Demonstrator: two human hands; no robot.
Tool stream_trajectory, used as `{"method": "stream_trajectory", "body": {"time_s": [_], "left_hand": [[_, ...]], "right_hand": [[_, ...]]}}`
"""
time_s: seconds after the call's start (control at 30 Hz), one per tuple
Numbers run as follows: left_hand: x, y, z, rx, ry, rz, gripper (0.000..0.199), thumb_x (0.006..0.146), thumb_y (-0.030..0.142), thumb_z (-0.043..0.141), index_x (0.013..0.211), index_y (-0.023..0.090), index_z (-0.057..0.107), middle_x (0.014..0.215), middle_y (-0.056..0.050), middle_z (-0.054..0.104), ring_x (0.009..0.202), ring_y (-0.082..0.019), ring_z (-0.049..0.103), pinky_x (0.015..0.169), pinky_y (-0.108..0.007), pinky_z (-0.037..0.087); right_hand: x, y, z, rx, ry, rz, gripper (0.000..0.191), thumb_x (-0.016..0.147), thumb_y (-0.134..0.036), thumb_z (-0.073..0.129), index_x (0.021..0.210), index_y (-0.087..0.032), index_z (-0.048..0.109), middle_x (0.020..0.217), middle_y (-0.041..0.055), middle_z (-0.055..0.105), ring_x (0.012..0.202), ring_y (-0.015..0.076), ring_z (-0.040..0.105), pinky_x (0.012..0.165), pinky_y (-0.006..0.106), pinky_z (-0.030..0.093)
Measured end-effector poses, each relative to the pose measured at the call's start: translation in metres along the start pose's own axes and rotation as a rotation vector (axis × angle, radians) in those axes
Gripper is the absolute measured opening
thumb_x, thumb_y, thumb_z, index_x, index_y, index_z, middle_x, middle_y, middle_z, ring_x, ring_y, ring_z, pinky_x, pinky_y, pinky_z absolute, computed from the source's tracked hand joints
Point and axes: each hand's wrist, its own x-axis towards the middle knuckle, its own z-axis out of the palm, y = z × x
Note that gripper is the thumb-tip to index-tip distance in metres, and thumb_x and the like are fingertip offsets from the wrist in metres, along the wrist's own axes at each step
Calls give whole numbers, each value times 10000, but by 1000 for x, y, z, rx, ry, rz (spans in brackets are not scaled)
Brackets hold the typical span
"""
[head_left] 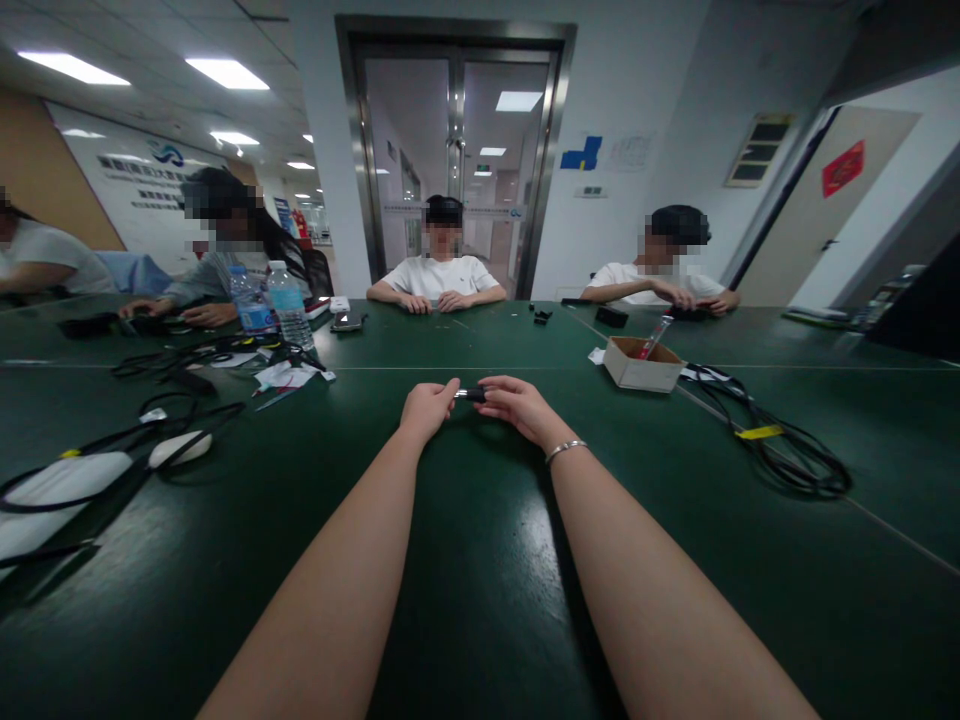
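Note:
Both my hands are stretched out over the green table (480,570), meeting around a small black cylinder with a shiny silver end (472,395); its exact kind is too small to tell. My left hand (429,411) pinches the silver end between thumb and fingers. At the black end, my right hand (519,408) has its fingers and thumb closed around it, hiding part of it. The cylinder lies roughly level, just above the tabletop. A silver bracelet (565,451) circles my right wrist.
Left stand two water bottles (291,305), papers (285,376), tangled black cables (187,355) and a white computer mouse (181,449). Right are an open cardboard box (643,372) and a coiled black cable (795,460). Several people sit around the table, one person (442,280) straight across.

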Motion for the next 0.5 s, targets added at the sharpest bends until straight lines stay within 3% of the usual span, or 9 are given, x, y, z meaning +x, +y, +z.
{"method": "stream_trajectory", "body": {"time_s": [0.5], "left_hand": [[10,-13,6,-120,-37,79,470,761,605,501,640,164,610,566,-20,589,507,-134,512,531,-260,366]], "right_hand": [[-2,-3,4,16,41,16,186,824,39,555,929,-96,628,834,94,680,653,147,686,620,197,590]]}}
